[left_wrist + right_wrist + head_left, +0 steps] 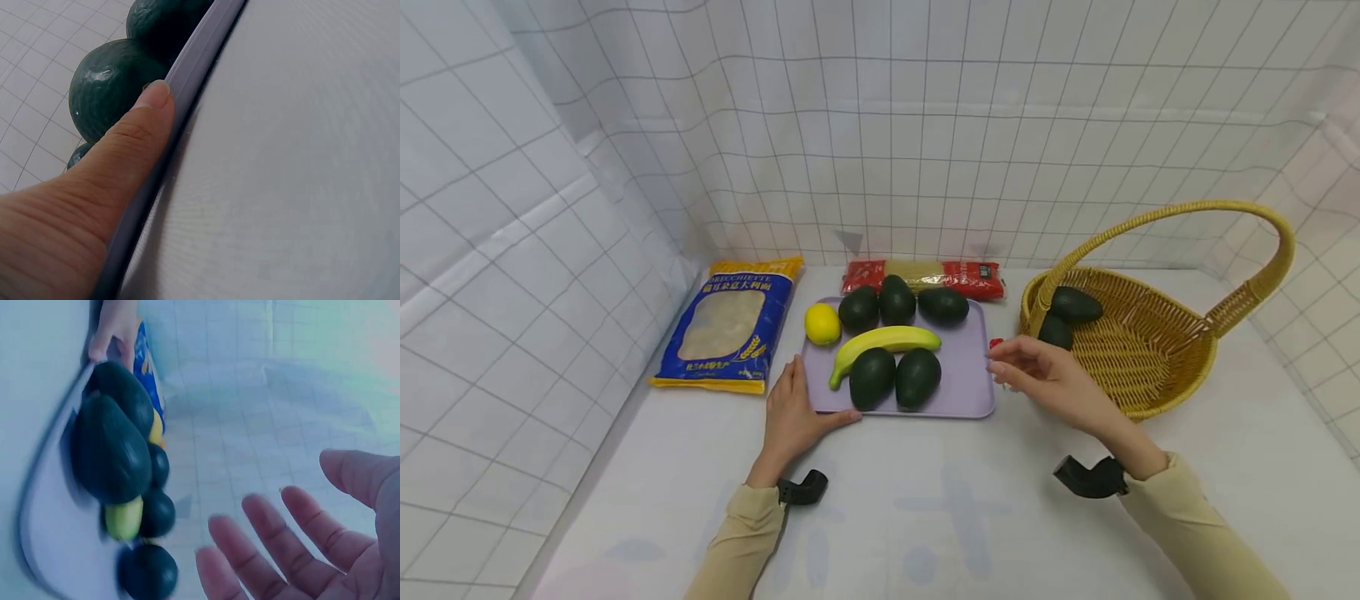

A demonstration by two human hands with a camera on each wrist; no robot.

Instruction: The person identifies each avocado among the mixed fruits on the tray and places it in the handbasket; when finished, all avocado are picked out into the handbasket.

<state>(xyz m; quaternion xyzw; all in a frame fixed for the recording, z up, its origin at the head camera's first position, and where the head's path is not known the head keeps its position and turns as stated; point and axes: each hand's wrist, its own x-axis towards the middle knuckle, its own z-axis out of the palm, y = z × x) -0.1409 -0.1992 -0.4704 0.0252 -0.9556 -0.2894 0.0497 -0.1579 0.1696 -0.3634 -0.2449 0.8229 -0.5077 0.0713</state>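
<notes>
Here on the counter [880, 500], the lilac tray [962, 383] lies flat in the middle, and the left hand [793, 417] is on its near left corner, thumb stretched along the near rim, fingers straight along the left side. Over at the other end, the right hand [1048, 379] hangs just by the tray's right edge, fingers loosely spread, nothing in them (a small red object [996, 342] peeks out behind the fingertips, too hidden to name). And what a load on the tray! Two front avocados [872, 379] side by side, a banana [891, 337] curving behind them, a lemon [822, 324] at the back left corner, three back avocados [897, 300] in a row. Right of it stands the wicker basket [1131, 362], two more avocados [1077, 305] inside. Blue pasta bag [726, 325] on the left, red packet [977, 279] right behind the tray!
</notes>
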